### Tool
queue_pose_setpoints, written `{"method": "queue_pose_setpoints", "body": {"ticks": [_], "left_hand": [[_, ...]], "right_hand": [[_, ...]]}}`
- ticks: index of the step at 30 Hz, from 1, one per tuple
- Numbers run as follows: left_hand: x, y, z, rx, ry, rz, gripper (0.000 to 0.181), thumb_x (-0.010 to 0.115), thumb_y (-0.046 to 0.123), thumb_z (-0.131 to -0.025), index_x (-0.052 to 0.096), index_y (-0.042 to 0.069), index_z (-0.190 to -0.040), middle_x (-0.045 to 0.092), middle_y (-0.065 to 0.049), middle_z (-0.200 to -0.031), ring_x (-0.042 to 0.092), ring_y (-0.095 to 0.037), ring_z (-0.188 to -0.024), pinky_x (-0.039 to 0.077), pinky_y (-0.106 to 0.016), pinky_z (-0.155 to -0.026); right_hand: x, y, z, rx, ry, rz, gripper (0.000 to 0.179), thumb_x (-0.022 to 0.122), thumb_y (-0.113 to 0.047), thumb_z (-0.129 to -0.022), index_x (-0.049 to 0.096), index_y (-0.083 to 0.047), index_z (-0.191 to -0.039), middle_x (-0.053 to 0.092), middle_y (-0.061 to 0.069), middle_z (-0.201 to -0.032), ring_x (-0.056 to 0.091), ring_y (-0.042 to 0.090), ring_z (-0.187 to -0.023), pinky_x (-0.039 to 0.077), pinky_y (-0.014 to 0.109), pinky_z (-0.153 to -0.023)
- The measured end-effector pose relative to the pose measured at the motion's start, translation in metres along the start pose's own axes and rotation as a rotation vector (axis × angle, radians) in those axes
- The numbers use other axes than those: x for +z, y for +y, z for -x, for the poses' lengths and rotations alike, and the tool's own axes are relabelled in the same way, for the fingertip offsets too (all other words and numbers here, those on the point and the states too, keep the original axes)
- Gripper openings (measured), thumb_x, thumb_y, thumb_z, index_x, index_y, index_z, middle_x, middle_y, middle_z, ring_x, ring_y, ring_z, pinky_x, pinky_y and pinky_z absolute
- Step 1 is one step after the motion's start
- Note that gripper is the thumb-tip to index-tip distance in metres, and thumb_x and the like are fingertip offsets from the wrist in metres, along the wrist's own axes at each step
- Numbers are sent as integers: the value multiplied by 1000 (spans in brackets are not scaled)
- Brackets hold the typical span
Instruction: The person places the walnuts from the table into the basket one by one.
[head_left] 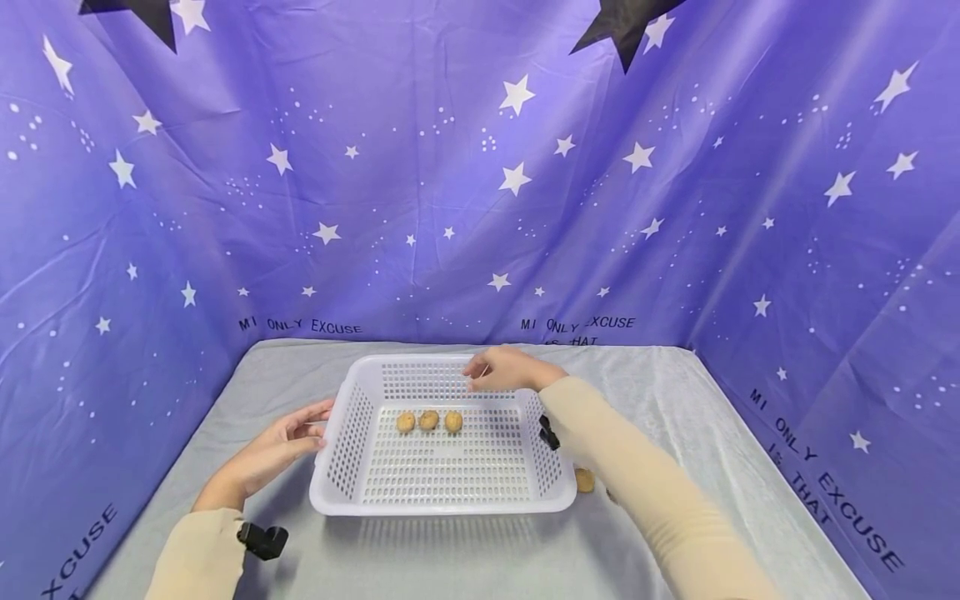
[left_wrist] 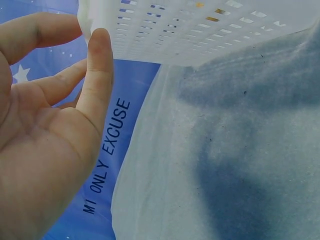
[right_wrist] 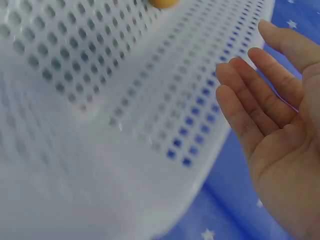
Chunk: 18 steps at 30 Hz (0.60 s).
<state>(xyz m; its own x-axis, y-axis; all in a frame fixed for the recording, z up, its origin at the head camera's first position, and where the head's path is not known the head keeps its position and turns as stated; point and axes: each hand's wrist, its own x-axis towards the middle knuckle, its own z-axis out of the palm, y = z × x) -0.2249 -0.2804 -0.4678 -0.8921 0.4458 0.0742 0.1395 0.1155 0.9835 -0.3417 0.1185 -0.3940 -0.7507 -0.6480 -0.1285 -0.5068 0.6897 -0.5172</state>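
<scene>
A white perforated plastic basket (head_left: 448, 508) rests on the cloth-covered table. Three small, round, tan-brown pieces that look like walnuts (head_left: 429, 421) sit in a row on its floor. At the basket's left rim, my left hand (head_left: 273, 450) pinches the edge between thumb and fingers; the left wrist view shows the fingertips (left_wrist: 100, 40) against the rim. My right hand (head_left: 510, 369) is over the far side of the basket, its fingers loosely bent with nothing between them. In the right wrist view this hand (right_wrist: 280, 115) appears beside the far rim, palm visible.
Outside the basket's right front corner lies another round brown piece (head_left: 584, 481), with a further one partly hidden by the right sleeve (head_left: 637, 467). Grey cloth (head_left: 450, 567) covers the table. A purple star-printed curtain (head_left: 420, 208) encloses the back and sides.
</scene>
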Motion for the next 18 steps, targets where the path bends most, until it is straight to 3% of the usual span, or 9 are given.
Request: {"method": "queue_pose_setpoints", "body": {"ticks": [8,18], "left_hand": [[1,1,0,-8,2,5,68,58,-2,-96,20,-14,-152,33,-39,-145,60,-14,-111,49,-25,-93],[2,2,0,-32,29,-13,69,60,0,-96,23,-13,-152,35,-36,-145,60,-12,-109,48,-23,-93]], "right_hand": [[-30,15,36,8,86,24,36,68,-25,-95,68,-8,-127,70,6,-117,65,21,-107,51,41,-95],[-44,64,78,-15,195,104,32,64,-20,-98,67,-1,-124,71,11,-113,66,28,-104,53,44,-89]]}}
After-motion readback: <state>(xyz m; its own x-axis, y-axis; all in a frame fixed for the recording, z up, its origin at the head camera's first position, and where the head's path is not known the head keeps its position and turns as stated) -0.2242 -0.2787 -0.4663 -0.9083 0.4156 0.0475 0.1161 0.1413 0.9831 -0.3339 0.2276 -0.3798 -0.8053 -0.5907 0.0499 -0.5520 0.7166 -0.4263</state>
